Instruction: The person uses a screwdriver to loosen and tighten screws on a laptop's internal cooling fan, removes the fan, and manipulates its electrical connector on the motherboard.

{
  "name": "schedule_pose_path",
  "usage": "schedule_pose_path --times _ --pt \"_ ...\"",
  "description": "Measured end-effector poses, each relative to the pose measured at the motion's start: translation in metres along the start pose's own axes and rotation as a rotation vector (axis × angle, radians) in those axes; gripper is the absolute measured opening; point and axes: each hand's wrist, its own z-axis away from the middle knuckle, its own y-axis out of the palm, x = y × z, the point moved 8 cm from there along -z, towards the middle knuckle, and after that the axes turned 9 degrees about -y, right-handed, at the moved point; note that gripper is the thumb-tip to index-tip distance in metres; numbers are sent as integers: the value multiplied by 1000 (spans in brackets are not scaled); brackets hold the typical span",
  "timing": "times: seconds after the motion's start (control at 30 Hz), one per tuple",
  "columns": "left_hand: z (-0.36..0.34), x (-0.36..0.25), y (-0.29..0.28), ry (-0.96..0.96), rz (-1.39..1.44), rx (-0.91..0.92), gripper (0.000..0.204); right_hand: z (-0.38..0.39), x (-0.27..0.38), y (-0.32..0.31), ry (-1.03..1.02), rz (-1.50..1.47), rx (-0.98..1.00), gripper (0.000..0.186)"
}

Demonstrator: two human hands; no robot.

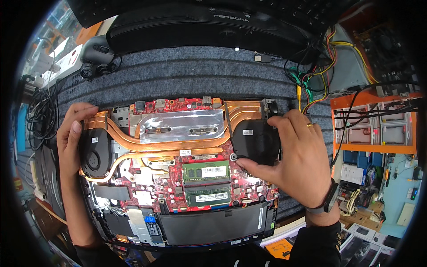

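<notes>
An opened laptop (213, 222) lies in front of me, its red circuit board (178, 175) exposed. Across its far part runs a heat sink (133, 144) of copper pipes with a silvery plate in the middle. A black fan (96, 151) sits at its left end and another black fan (254, 144) at its right. My left hand (73, 140) closes around the left end, fingertips on the copper by the fan. My right hand (298, 153) grips the right fan, thumb at its near left corner and fingers at its far right corner.
Two green memory modules (206, 172) and a flat black battery (213, 224) sit in the laptop. A grey ribbed mat (178, 69) lies beneath. Beyond are a mouse (98, 51), a power strip (64, 66), a black keyboard (267, 13) and coloured cables (331, 55). Orange shelving (378, 147) stands right.
</notes>
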Motion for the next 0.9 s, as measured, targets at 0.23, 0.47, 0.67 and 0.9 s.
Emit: schedule_pose_path --times 0.23,0.47,0.67,0.9 --pt "0 -2 1 0 -4 0 52 -3 0 0 35 -13 25 71" --pt "-2 -6 4 -2 51 11 50 -27 -17 -3 -117 -231 -149 50" --pt "-1 -5 4 -12 80 0 46 -52 -21 25 -45 -596 -35 51" --pt "-3 -9 6 -2 64 33 49 -76 -25 32 -56 -825 37 53"
